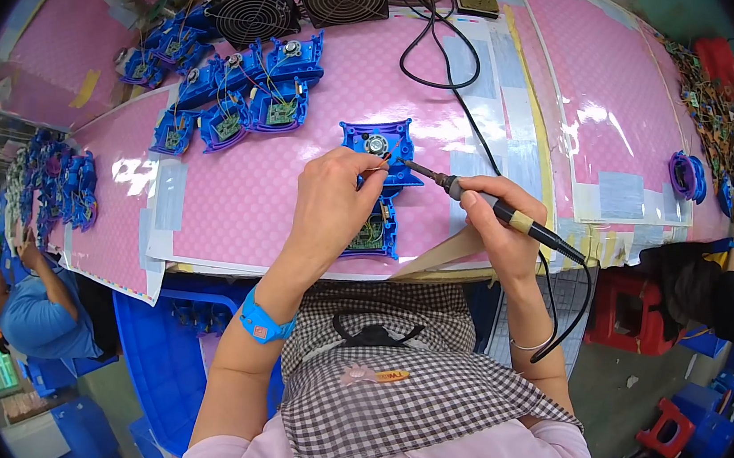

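Blue plastic housing (381, 154) just beyond left hand (334, 203), which pinches a wire at it | right hand (498, 220) wrapped round soldering iron (486, 204), tip touching housing | light, rigid shell, delicate leads: best gripped by edges

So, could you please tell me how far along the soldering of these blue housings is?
Done, apparently: a batch of blue housings with green boards and wires lies at the far left. In hand: the left hand steadies one blue housing while the right hand brings the soldering iron to it. How many are left cannot be told.
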Demonstrator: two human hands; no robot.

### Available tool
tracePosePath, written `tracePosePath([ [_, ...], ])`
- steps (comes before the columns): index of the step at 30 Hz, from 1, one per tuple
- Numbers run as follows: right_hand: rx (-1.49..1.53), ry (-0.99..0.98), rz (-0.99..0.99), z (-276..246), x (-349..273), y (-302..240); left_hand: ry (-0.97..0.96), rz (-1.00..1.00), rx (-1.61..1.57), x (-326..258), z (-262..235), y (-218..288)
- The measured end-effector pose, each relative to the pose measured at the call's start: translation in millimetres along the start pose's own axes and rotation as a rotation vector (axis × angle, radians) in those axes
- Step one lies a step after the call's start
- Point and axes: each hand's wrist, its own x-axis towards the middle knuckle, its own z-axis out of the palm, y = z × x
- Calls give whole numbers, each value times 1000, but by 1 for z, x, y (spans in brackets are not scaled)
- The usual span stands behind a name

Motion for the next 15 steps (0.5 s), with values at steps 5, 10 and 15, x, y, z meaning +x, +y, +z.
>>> tracePosePath([
  [5, -19, 2, -31, -6, -3, -4, 3, 5, -7, 0, 0, 0],
  [10, -4, 51, 22, -12, -4, -4, 6, 15, -1, 0, 0, -1],
  [15, -14, 86, 27, -9, -6, -4, -7, 2, 12, 0, -1, -1],
])
